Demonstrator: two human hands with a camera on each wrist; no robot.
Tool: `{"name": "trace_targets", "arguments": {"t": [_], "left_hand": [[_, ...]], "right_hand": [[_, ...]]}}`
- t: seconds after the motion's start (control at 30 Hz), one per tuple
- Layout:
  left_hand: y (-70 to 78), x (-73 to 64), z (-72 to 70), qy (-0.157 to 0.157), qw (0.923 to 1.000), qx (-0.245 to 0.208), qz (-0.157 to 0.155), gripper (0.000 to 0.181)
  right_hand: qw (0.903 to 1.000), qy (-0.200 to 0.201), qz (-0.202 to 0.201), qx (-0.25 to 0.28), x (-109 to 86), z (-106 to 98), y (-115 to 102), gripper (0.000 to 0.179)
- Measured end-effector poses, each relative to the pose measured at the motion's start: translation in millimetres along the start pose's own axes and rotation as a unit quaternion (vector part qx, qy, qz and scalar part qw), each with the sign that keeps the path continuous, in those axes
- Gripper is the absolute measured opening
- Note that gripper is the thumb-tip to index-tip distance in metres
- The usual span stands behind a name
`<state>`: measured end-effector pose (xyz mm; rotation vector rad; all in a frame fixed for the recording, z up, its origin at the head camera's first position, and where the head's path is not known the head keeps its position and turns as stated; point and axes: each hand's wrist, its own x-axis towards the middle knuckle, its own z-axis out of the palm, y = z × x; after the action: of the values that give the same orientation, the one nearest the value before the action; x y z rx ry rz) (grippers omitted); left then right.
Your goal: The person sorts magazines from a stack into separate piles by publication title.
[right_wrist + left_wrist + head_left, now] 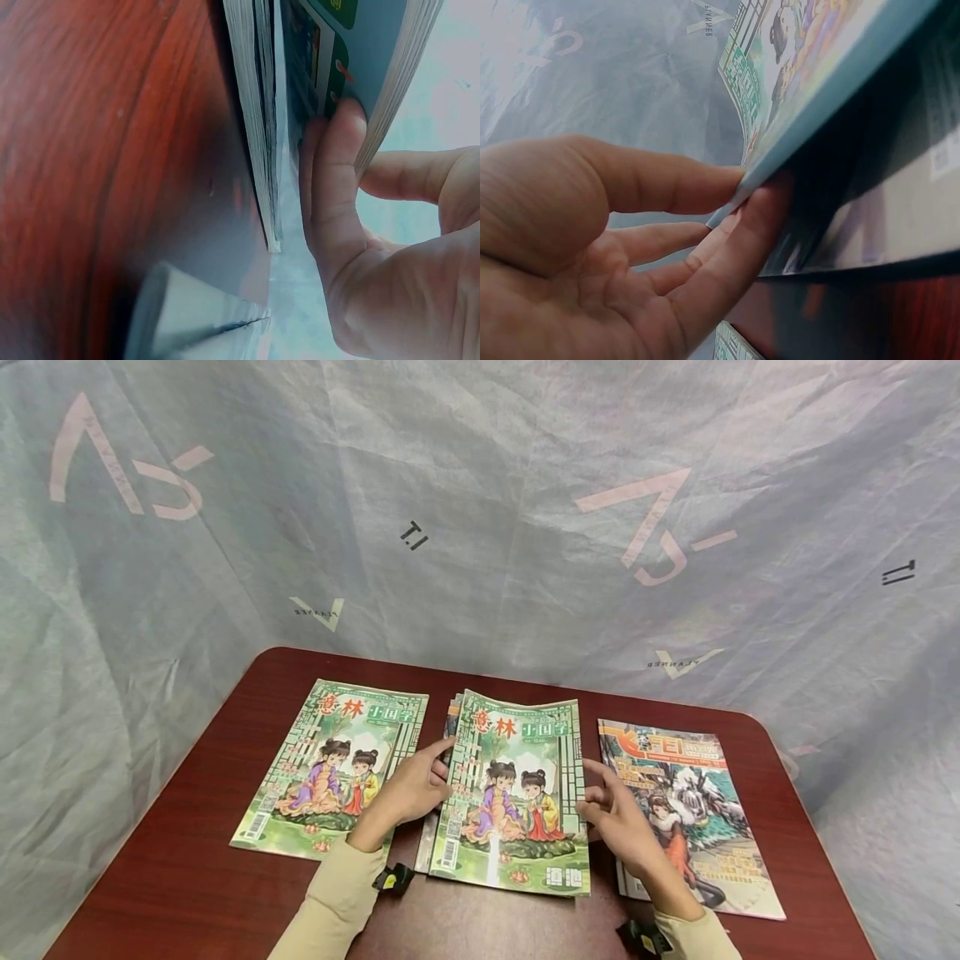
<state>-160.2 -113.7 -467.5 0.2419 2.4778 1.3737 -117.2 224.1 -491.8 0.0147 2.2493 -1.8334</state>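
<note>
Both hands hold a green-covered magazine (pixel 517 793) by its long sides, with two cartoon children on its cover. My left hand (pixel 408 789) pinches the spine edge, thumb on top and fingers underneath, as the left wrist view shows. On the opposite side, my right hand (pixel 618 818) pinches the page edge; its fingers (pixel 341 150) press the back cover. The magazine is raised over other magazines (pixel 255 127) on the table, with a gap between them in the right wrist view. Most of that lower pile is hidden in the head view.
A matching green magazine (pixel 330 777) lies to the left, partly behind the left forearm. To the right, under the right forearm, lies a magazine with an orange title (pixel 697 818). The dark red wooden table (pixel 187 777) backs onto a grey printed cloth (pixel 487 527).
</note>
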Motion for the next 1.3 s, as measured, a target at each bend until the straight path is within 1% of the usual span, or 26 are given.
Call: {"name": "trace_targets", "arguments": {"t": [0.17, 0.33, 0.5, 0.57, 0.63, 0.8, 0.93, 1.17, 1.3], "left_hand": [[-0.4, -0.1, -2.3, 0.0, 1.0, -0.005, 0.002, 0.083], [0.3, -0.3, -3.4, -0.003, 1.0, -0.005, -0.003, 0.083], [1.8, -0.7, -5.7, -0.002, 0.9999, 0.004, -0.011, 0.082], [2.3, -1.7, -8.1, -0.002, 0.9999, 0.009, -0.01, 0.08], [3.2, -3.5, -10.7, -0.004, 0.9999, 0.005, -0.012, 0.079], [4.2, -8.4, -19.2, -0.016, 0.9997, -0.014, -0.008, 0.074], [6.2, -10.8, -27.4, -0.021, 0.9997, -0.013, -0.001, 0.071], [7.8, -15.8, -45.8, -0.025, 0.9992, -0.02, -0.024, 0.073], [6.6, -20.8, -58.2, -0.03, 0.999, -0.014, -0.031, 0.073]], "right_hand": [[1.0, 0.001, 0.0, 0.006, 0.5, 0, -1, 0.074], [0.9999, 0.014, 0.003, 0.001, 0.9, 3, -2, 0.072], [0.9997, 0.023, -0.005, 0.002, 0.4, 6, -2, 0.07], [0.9996, 0.024, -0.01, 0.007, 0.9, 8, -2, 0.069], [0.9995, 0.026, -0.015, 0.014, 0.9, 11, -3, 0.068], [0.9989, 0.028, -0.019, 0.034, 2.3, 18, -5, 0.068], [0.9982, 0.031, -0.021, 0.047, 3.8, 26, -7, 0.069], [0.9957, 0.043, -0.045, 0.068, 7.9, 45, -17, 0.072], [0.9946, 0.04, -0.065, 0.071, 10.1, 59, -24, 0.073]]}}
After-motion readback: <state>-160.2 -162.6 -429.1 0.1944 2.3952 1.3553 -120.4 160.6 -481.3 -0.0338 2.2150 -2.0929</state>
